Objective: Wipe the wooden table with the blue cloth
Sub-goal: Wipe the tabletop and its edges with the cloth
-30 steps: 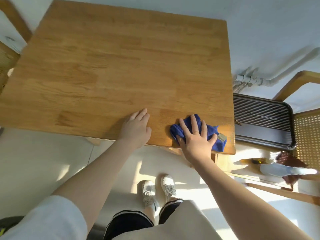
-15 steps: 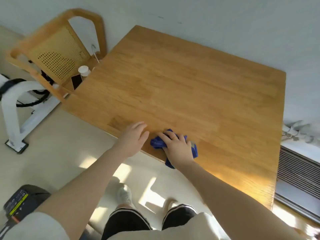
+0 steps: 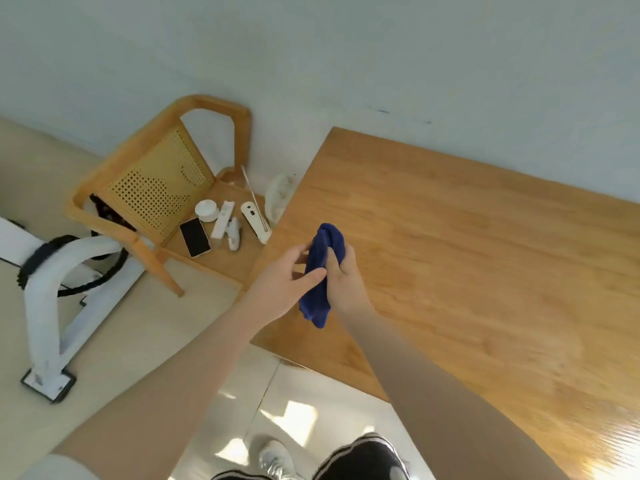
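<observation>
Wooden table (image 3: 467,265) bare, likely so the wipe runs unobstructed. Blue cloth (image 3: 320,271) lifted off it, bunched over the near-left edge. Right hand (image 3: 346,282) grips it; left hand (image 3: 280,289) pinches the side, probably refolding. Phone (image 3: 195,237) parked on the chair seat, left.

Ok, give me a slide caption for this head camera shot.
Both hands, left and right, hold the blue cloth bunched above the wooden table.

Two bare forearms, left hand (image 3: 282,282) and right hand (image 3: 346,282) uncovered, short white sleeve (image 3: 65,467) at left upper arm, black shorts (image 3: 360,459) with white striped trim, white lace-up sneaker (image 3: 277,457), no rings or watch visible
</observation>
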Demonstrator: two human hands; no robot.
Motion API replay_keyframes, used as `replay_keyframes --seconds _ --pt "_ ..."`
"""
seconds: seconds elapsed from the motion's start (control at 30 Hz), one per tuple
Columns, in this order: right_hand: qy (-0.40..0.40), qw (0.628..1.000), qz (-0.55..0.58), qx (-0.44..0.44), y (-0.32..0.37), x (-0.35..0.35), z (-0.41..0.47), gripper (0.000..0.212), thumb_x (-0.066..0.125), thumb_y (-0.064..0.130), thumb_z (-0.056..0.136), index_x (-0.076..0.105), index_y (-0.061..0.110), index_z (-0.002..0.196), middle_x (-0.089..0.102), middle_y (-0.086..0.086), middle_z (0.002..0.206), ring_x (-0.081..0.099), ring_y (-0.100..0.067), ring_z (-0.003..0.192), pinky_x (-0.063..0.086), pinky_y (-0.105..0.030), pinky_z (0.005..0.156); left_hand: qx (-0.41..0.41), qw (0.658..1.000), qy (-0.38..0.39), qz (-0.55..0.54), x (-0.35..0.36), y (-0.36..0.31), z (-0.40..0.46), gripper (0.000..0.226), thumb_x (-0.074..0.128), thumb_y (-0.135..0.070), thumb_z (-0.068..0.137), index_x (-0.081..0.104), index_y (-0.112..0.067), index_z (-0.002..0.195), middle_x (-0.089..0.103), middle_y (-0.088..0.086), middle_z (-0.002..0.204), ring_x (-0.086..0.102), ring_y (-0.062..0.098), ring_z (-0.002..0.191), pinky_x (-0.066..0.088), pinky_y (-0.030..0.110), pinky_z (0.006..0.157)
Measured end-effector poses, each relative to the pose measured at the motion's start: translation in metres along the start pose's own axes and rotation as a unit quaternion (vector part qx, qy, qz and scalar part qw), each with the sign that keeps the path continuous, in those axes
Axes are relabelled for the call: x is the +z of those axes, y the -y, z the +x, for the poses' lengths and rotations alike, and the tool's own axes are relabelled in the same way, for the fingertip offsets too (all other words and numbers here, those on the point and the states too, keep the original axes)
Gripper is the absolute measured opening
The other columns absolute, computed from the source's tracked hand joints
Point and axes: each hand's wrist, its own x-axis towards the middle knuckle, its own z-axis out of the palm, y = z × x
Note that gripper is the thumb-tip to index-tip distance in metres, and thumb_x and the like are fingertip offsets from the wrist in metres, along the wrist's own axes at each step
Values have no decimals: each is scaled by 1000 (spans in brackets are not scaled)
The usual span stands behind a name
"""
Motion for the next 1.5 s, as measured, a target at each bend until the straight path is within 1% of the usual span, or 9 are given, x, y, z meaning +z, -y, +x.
replay_keyframes --seconds 0.13,0.33,0.5,0.63,0.8,1.03,1.2,1.33,1.5 --pt "-9 998 22 -54 17 19 32 16 42 30 98 47 45 97 57 7 105 56 -14 102 45 -39 93 19 998 20 -60 -29 -5 35 55 57 -16 91 36 -30 140 54 -11 128 62 5 104 54 23 80" --pt "-11 984 -112 -140 26 26 106 47 60 33 87 44 36 132 21 9 150 22 4 132 31 -25 105 32 987 44 -151 -63 -11 106 52 49 -2 93 46 -43 124 61 -18 121 60 -4 106 52 18 82" --pt "-59 963 -192 -181 35 34 167 53 51 4 90 42 25 137 37 4 144 34 2 124 24 2 95 15 989 90 -113 -97 0 154 56 45 9 90 50 -34 126 60 -15 124 54 1 117 43 29 101" --pt "-92 924 -319 -187 30 24 214 60 47 -10 82 50 24 131 37 2 144 41 -23 125 46 -33 94 -30 998 61 5 -124 19 208 49 47 -5 93 45 -36 131 54 -16 124 53 -1 107 38 29 100" --pt "-144 824 -518 -178 36 -10 269 59 55 -11 75 57 22 125 48 -8 137 43 -38 120 43 -53 89 -78 994 64 31 -129 43 288 53 49 -16 95 30 -24 143 49 -5 137 51 10 110 40 24 90" --pt "-56 741 -656 -132 61 -7 376 45 45 5 91 53 27 129 34 -1 147 15 -28 140 22 -45 100 -69 979 182 59 -110 55 347 75 58 -44 86 21 -20 148 36 -4 148 41 13 130 33 27 99" --pt "80 705 -688 -153 63 -8 430 41 46 9 86 60 27 120 51 4 134 21 -25 139 15 -46 109 20 970 232 62 -104 60 356 66 60 -30 88 26 -32 144 37 -24 128 34 -7 116 28 14 93" --pt "164 639 -743 -113 62 -15 447 33 41 26 86 60 29 113 55 13 126 21 -18 140 -9 -54 112 46 969 236 57 -102 71 360 60 60 -31 87 31 -31 140 48 -16 134 44 2 122 37 30 104" --pt "124 629 -748 -175 50 -8 429 57 25 58 85 67 20 88 66 4 94 50 -25 113 7 -52 114 42 972 193 123 -99 74 350 46 56 -42 88 46 -27 131 55 -9 130 51 10 119 42 33 100"
